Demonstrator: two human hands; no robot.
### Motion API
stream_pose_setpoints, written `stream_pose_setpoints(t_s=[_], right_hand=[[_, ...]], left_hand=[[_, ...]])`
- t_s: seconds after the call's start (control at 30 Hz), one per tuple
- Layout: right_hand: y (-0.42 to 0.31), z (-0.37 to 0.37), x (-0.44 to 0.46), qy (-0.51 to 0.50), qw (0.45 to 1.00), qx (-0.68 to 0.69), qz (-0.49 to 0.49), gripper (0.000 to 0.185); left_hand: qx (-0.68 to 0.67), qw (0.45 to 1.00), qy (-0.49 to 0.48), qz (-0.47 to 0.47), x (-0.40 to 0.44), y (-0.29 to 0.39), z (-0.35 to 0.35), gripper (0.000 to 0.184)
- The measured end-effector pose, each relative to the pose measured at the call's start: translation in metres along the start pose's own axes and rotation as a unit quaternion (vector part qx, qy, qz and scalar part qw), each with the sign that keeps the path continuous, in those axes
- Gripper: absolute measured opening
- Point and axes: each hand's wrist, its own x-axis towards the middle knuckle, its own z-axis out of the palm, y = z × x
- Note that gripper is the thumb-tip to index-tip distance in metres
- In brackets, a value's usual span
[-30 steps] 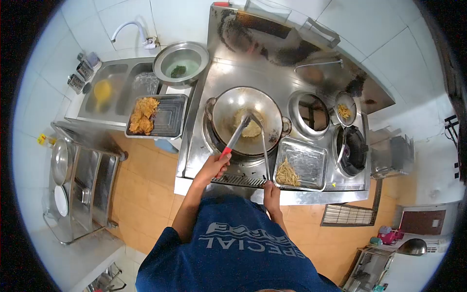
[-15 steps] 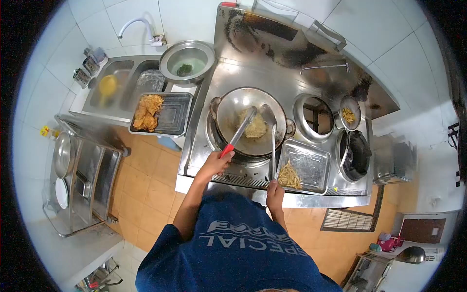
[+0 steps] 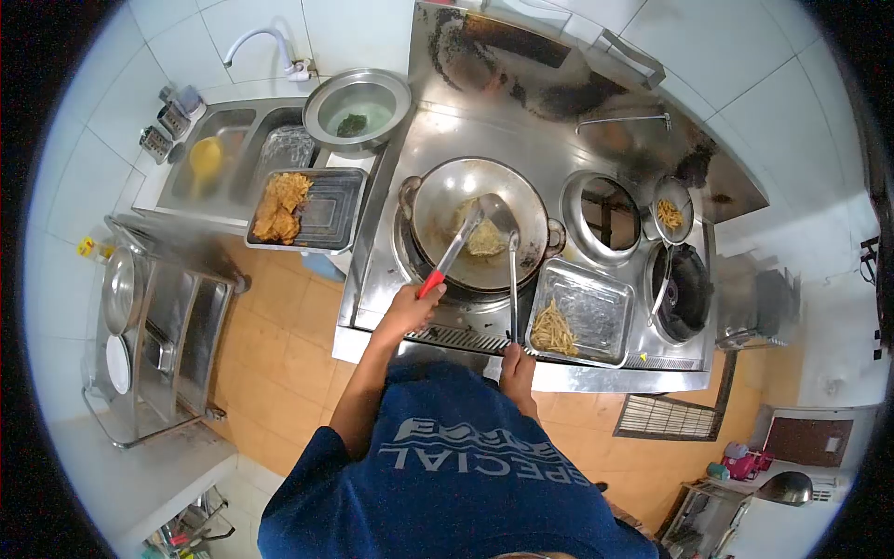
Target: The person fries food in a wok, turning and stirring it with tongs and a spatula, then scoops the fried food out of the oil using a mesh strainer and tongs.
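My left hand (image 3: 410, 312) is closed around the red grip of a pair of metal tongs (image 3: 456, 250), whose tips reach into the wok. In my right hand (image 3: 518, 369) is the handle of a long metal spatula (image 3: 514, 289); its broad head lies in the wok beside the tong tips. The wok (image 3: 433, 196), with two side handles, sits over the left burner. A pale, battered-looking clump of food (image 3: 484, 239) lies in liquid at its bottom, partly behind the tools. Right of the spatula handle, a metal tray (image 3: 596, 289) holds pale strips (image 3: 553, 331) at its near left corner.
Golden fried pieces (image 3: 281, 207) fill the left side of another tray (image 3: 331, 210). Behind it stands a basin (image 3: 358, 93) with greens in water. Two burner openings are on the right, with a strainer (image 3: 669, 210) of fried strips. A rack (image 3: 172, 345) stands at left.
The spatula head has shifted left, closer to the tong tips, and its handle now stands more upright. My right hand moved slightly left. Both hands keep their tools.
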Motion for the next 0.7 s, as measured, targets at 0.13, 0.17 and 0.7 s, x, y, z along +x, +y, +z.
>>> stream_pose_setpoints(t_s=[0.13,0.17,0.7], right_hand=[[0.005,0.001,0.003,0.010,0.999,0.006,-0.031,0.052],[0.006,0.000,0.002,0.008,0.999,0.005,-0.031,0.052],[0.010,0.004,0.007,0.004,0.999,0.031,-0.005,0.043]], left_hand=[[0.028,0.999,0.009,0.021,-0.003,0.006,0.001,0.039],[0.042,0.999,0.015,0.027,-0.006,0.007,0.001,0.038],[0.014,1.000,0.024,-0.006,-0.009,0.008,-0.002,0.037]])
